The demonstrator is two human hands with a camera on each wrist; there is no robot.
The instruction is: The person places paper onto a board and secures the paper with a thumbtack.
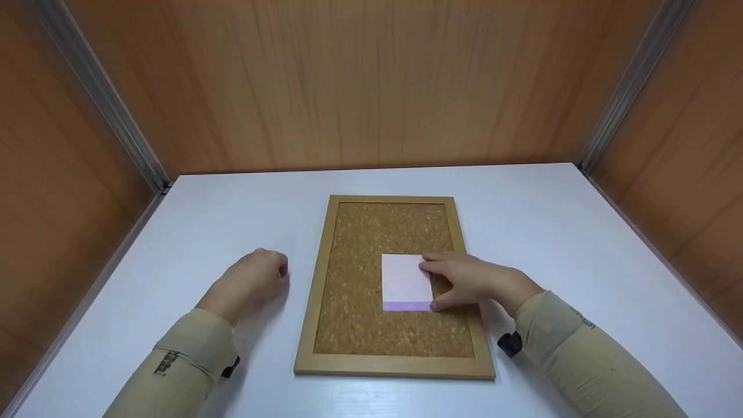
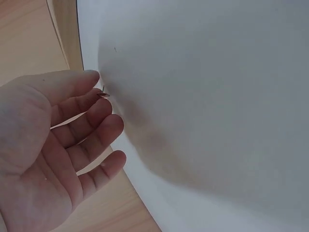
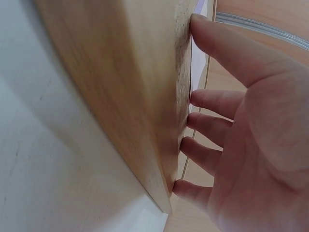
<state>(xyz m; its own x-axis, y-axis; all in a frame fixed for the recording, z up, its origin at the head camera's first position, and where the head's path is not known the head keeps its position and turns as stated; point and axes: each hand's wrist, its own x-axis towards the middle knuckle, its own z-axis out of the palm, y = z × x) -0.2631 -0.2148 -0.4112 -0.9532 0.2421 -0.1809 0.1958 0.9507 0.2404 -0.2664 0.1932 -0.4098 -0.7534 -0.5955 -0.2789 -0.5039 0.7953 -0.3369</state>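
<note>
A square pale-lilac paper (image 1: pixel 401 280) with a darker purple strip along its near edge lies on the framed cork board (image 1: pixel 360 325). My right hand (image 1: pixel 473 278) rests at the paper's right side, fingers reaching out, the thumb near its lower right corner and a fingertip at the upper part. The right wrist view shows those fingers spread along the board, touching its surface. Left of the board, my left hand (image 1: pixel 255 278) hovers over the white table. It pinches a small thumbtack (image 2: pixel 103 94), point upward, at its fingertips in the left wrist view.
The cork board has a light wooden frame (image 1: pixel 395 366) and lies flat on the white table (image 1: pixel 244 209). Wood-grain panels (image 1: pixel 371 87) with grey metal corner posts (image 1: pixel 104 98) close off the back and sides.
</note>
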